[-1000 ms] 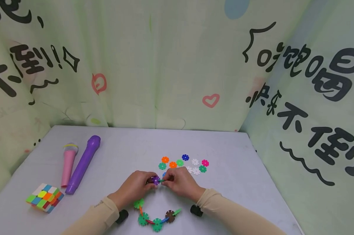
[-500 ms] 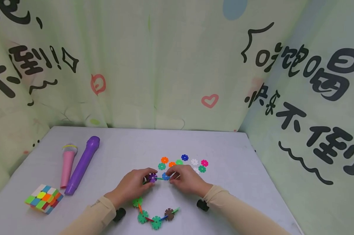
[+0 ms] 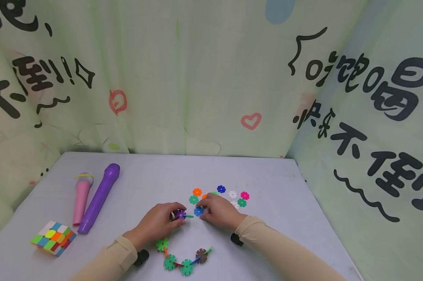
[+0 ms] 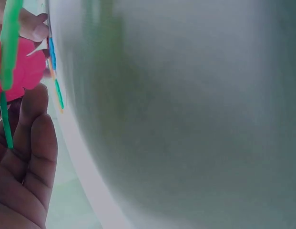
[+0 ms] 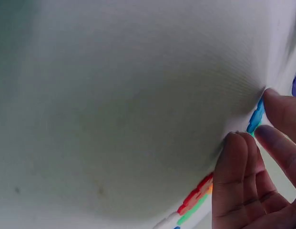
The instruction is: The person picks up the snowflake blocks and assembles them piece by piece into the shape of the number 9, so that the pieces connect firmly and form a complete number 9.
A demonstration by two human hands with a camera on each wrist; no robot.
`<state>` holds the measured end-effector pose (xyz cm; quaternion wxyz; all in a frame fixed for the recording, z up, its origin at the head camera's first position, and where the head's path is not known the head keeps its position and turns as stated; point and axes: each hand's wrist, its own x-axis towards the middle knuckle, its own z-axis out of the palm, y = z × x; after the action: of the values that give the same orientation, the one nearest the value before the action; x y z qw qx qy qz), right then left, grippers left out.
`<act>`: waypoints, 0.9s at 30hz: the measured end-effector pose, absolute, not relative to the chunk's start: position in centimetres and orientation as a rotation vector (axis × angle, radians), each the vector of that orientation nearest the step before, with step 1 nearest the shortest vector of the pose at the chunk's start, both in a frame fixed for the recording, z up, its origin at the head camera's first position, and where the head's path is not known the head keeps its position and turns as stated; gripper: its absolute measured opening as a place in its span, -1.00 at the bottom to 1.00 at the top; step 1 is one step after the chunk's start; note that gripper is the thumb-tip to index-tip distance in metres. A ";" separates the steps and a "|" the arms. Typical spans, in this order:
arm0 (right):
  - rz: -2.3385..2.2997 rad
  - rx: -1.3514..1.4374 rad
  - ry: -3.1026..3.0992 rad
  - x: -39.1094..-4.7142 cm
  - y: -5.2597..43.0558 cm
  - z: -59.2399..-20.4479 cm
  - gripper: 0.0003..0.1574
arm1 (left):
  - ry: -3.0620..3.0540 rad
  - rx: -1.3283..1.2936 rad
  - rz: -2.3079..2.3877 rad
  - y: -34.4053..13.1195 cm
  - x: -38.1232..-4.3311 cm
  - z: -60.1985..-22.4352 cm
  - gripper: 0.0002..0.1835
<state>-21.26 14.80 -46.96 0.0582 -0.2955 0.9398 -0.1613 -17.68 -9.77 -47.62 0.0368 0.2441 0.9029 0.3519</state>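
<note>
In the head view my left hand (image 3: 155,222) holds the end of a chain of notched interlocking discs, near a purple disc (image 3: 180,214). A green disc (image 3: 189,216) stands edge-on from the purple one. The left wrist view shows a pink disc (image 4: 31,64) of the chain by the fingers. The chain's other part curves on the table, with green discs (image 3: 187,267) and a brown disc (image 3: 201,256). My right hand (image 3: 220,210) has thumb and finger at opposite edges of a blue disc (image 3: 198,211) lying flat on the table, pinching it.
Loose discs lie behind the right hand, among them an orange disc (image 3: 197,192), a dark blue disc (image 3: 221,189) and a pink disc (image 3: 244,195). On the left are a pink microphone (image 3: 81,199), a purple microphone (image 3: 100,199) and a puzzle cube (image 3: 53,237) on the white table (image 3: 285,234).
My right hand has let go of the green disc on the chain's end and moved right to the blue disc. The left hand has shifted slightly left with the chain.
</note>
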 end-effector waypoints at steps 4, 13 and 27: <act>-0.486 -0.842 2.842 -21.3 14.5 -46.9 -0.68 | 2.777 0.741 1.083 -9.7 -17.7 -47.5 -0.65; -0.872 -0.626 2.699 -20.7 14.8 -46.3 -0.83 | 2.732 0.706 1.172 -9.7 -17.7 -47.7 -0.73; -1.440 -0.477 2.384 -19.0 14.8 -45.5 -0.88 | 2.708 0.755 1.262 -9.7 -17.8 -47.7 -0.90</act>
<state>-18.95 14.85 -45.45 0.1574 -0.1669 0.8332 -0.5032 -17.76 -9.69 -47.66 0.0299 0.2448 0.8785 0.4092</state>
